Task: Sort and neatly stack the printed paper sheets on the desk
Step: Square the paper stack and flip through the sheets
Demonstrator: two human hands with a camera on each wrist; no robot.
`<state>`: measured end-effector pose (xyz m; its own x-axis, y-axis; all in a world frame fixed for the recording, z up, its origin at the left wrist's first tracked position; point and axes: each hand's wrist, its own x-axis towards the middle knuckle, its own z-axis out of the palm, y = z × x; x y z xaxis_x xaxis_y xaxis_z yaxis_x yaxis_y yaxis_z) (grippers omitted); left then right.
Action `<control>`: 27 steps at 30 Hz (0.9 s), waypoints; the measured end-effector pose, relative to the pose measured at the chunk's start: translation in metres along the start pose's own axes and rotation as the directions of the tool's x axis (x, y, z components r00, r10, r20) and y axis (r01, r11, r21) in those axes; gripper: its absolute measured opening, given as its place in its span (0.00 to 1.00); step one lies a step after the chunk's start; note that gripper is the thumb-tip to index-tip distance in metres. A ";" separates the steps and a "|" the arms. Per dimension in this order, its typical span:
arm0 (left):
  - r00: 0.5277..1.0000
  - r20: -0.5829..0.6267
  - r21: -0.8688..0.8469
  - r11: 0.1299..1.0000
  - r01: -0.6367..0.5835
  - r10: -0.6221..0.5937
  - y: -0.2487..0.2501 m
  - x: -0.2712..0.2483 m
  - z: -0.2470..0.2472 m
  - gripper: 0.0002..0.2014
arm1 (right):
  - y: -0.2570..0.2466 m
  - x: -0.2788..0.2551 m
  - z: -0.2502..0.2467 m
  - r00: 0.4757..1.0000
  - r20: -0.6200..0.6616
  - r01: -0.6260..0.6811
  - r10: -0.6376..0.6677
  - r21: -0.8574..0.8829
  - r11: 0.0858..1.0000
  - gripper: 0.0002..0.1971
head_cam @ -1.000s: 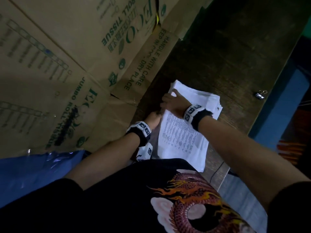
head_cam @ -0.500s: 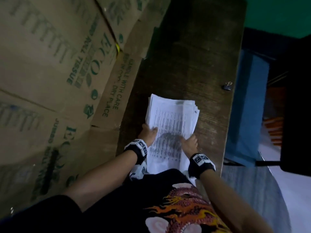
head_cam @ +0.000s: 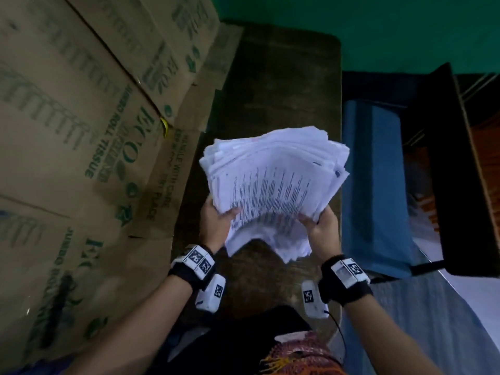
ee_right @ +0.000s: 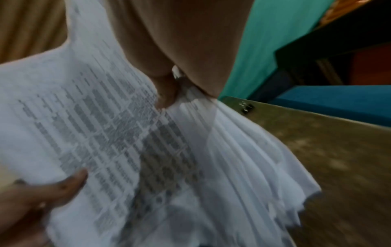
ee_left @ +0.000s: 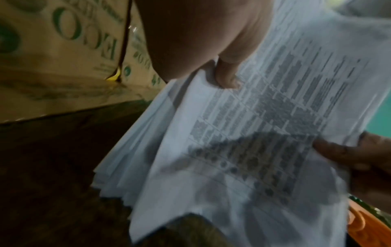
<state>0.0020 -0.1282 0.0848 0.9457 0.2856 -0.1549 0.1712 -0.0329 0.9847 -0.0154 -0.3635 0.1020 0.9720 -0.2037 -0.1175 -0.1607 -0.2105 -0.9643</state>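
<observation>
A thick, uneven stack of printed paper sheets (head_cam: 273, 185) is lifted off the dark wooden desk (head_cam: 284, 85) and tilted up towards me. My left hand (head_cam: 216, 220) grips its left edge, thumb on the printed top sheet (ee_left: 264, 117). My right hand (head_cam: 322, 226) grips the right edge, thumb on top as well (ee_right: 165, 93). The sheets (ee_right: 243, 158) fan out loosely at the sides and sag in the middle at the near edge. The fingers under the stack are hidden.
Large cardboard boxes (head_cam: 81, 144) printed with green text wall the desk's left side. A small binder clip (ee_right: 245, 107) lies near the desk's right edge. A blue padded seat (head_cam: 378, 185) stands right of the desk, and a green wall (head_cam: 351, 28) lies beyond.
The stack lay flat on the desk under my hands before. Both hands have since taken it by its sides and raised it off the desk; my view has tilted up.
</observation>
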 end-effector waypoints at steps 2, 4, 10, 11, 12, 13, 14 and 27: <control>0.996 -0.035 -0.070 0.994 -0.079 0.076 0.019 -0.005 0.005 0.21 | -0.017 0.003 0.001 0.994 -0.028 0.104 -0.104 -0.018 0.994 0.10; 0.992 -0.032 -0.078 0.989 -0.128 0.126 0.031 -0.007 0.002 0.23 | -0.028 0.006 0.000 0.989 -0.001 0.147 -0.148 0.051 0.988 0.14; 0.966 0.138 0.067 0.971 -0.230 0.219 0.039 0.002 -0.021 0.26 | -0.053 0.011 -0.011 0.978 0.063 0.180 -0.200 0.238 0.954 0.28; 0.952 0.153 0.085 0.956 -0.279 0.264 0.045 0.005 -0.024 0.24 | -0.054 0.014 -0.015 0.972 0.090 0.189 -0.215 0.234 0.954 0.29; 0.937 0.173 0.067 0.945 -0.320 0.305 0.051 0.008 -0.027 0.21 | -0.052 0.019 -0.020 0.970 0.118 0.183 -0.213 0.221 0.958 0.31; 0.922 0.196 0.028 0.937 -0.347 0.335 0.056 0.012 -0.030 0.22 | -0.050 0.022 -0.024 0.970 0.147 0.159 -0.192 0.214 0.964 0.32; 0.908 0.230 -0.009 0.934 -0.358 0.350 0.058 0.015 -0.032 0.23 | -0.051 0.024 -0.024 0.972 0.165 0.135 -0.169 0.200 0.971 0.32; 0.916 0.350 0.015 0.976 -0.216 0.197 0.093 0.019 -0.021 0.11 | -0.050 0.010 0.000 0.986 0.148 0.075 -0.075 0.002 0.997 0.19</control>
<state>0.0299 -0.1054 0.1748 0.9965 -0.0801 0.0246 -0.0332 -0.1081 0.9936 0.0025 -0.3551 0.1495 0.9959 -0.0441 -0.0787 -0.0866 -0.2234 -0.9709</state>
